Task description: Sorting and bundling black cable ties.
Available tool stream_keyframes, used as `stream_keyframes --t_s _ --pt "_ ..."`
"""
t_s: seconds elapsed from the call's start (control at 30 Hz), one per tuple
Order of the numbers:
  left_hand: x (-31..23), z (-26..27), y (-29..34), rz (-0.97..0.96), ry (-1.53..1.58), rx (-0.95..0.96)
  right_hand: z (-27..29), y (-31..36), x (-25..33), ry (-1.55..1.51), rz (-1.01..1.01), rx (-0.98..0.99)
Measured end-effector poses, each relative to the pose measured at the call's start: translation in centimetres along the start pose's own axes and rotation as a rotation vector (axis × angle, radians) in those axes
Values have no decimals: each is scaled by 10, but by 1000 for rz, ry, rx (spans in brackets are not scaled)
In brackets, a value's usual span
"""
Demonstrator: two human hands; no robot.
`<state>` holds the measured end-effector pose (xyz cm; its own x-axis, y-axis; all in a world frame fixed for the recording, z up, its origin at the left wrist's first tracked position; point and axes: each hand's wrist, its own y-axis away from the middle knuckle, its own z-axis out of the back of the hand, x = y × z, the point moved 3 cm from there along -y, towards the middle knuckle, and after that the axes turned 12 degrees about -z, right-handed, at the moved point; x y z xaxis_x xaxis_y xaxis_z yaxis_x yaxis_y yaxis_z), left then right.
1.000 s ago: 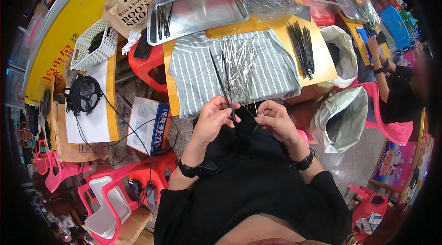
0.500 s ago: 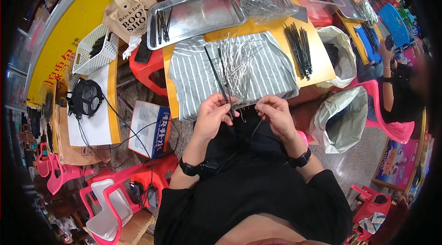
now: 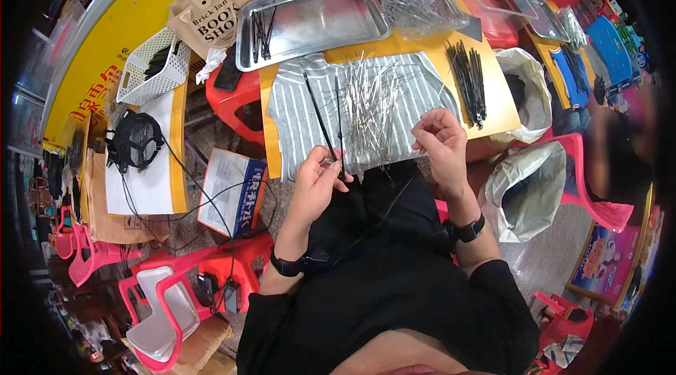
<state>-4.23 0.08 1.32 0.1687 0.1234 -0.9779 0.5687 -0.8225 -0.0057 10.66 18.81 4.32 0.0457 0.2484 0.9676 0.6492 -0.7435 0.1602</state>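
Observation:
Over the near edge of a grey striped cloth (image 3: pixel 296 128), my left hand (image 3: pixel 315 181) is closed on a long thin black stick (image 3: pixel 318 114) that points up and away. A second thin black stick (image 3: pixel 339 111) runs close beside it; whether the fingers hold that one too is unclear. My right hand (image 3: pixel 443 146) is raised apart from the left, its thumb and fingertips pinched together near the cloth's right side. What the pinch holds, if anything, is too small to make out. Between the hands lies a loose pile of thin silvery wires (image 3: pixel 373 100) on the cloth.
A bundle of black sticks (image 3: pixel 467 86) lies right of the cloth. Behind stand a metal tray (image 3: pixel 317 19) holding a few more and a clear bag of wires (image 3: pixel 422 5). White sacks (image 3: pixel 517 195) stand at the right; a white basket (image 3: pixel 151 76) and a phone (image 3: pixel 229 72) are left.
My right hand has moved up and right, away from the left hand. My left hand has lowered slightly, still holding the black stick. The whole view has shifted a little.

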Motion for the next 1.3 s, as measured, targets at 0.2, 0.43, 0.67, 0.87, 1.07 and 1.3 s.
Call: stream_keyframes --t_s 0.2,0.43,0.67,0.87,1.07,1.3 --pt "-10 15 4 -72 42 -73 9 1 -2 -21 -108 30" --pt "-35 28 13 -115 152 -124 13 -9 1 -41 18 -49" --pt "-24 10 8 -84 301 2 13 -15 4 -55 182 -148" --pt "-19 -6 1 -8 295 105 23 -19 5 -46 118 -167" --pt "-10 -16 -8 -44 245 105 6 -14 -6 459 330 -185" --pt "-3 -18 -11 -104 300 173 -2 -10 -16 112 90 -155"
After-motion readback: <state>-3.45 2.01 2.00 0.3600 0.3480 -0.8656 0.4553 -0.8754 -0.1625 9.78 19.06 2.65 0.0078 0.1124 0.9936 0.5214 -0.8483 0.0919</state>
